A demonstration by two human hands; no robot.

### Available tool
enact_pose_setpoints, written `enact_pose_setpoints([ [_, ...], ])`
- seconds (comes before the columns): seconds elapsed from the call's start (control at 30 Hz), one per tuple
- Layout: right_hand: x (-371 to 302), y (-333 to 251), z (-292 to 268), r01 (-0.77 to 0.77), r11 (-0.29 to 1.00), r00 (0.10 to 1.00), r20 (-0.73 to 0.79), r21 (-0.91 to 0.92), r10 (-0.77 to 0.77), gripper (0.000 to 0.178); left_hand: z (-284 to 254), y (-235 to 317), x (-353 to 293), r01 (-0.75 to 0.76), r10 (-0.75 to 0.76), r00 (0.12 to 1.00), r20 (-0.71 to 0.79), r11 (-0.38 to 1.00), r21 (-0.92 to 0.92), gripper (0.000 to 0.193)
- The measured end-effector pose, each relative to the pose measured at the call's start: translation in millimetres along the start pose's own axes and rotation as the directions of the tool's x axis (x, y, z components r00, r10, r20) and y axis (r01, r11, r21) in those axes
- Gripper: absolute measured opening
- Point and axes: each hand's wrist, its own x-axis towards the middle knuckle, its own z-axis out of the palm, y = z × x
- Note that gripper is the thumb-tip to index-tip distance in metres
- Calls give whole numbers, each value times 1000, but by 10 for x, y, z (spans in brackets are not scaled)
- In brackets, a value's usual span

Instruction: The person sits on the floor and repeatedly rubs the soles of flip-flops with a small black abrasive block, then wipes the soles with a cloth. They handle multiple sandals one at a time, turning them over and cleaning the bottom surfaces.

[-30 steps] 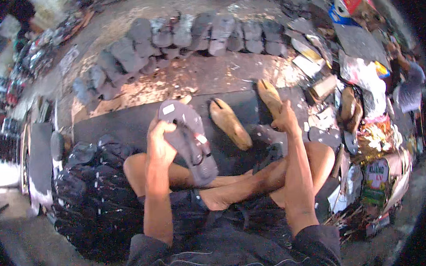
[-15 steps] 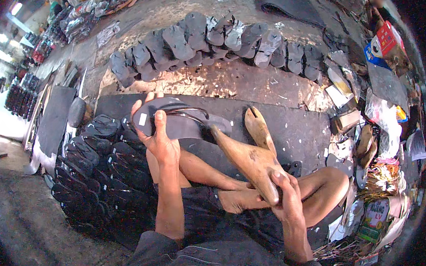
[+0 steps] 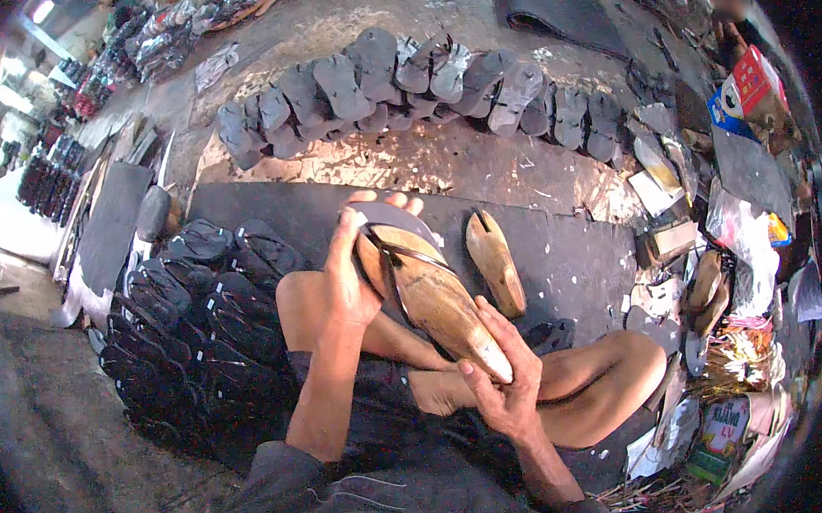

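The person is sitting with bent legs, and both hands are grasping a single held assembly above the shins. The left hand (image 3: 348, 285) is clasping the toe end of a dark sandal (image 3: 406, 217), its palm pressing beside the near edge while several fingertips are showing past the far edge. A brown wooden last (image 3: 445, 304) is lying along the sandal, its split toe end reaching beneath the dark strap (image 3: 420, 255), which is crossing over the wood. The right hand (image 3: 509, 369) is gripping the heel end of the last, the thumb bracing one side and the fingers wrapping the other. The assembly is slanting, toe end up toward the left hand and heel end down toward the right. Just beyond it, a second wooden last (image 3: 494, 262) is resting on a dark mat (image 3: 573, 255), touching neither hand. A heap of black sandals (image 3: 186, 315) is spreading beside the person on the left, and a curved row of grey sandals (image 3: 374, 68) is standing past the mat. On the right, a red and blue box (image 3: 757, 84) and a clear plastic bag (image 3: 741, 233) are sitting among scraps.
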Motion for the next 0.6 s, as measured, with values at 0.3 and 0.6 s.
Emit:
enact_pose_setpoints([
  [0.3,-177,299,201,53,998,998,-22,-40,-54,64,98,-510,-556,168,-110,960,-258,963,213,79],
  [0.6,-275,527,68,-530,831,837,262,170,481,31,-96,-449,-1166,375,-341,886,-313,925,53,77],
])
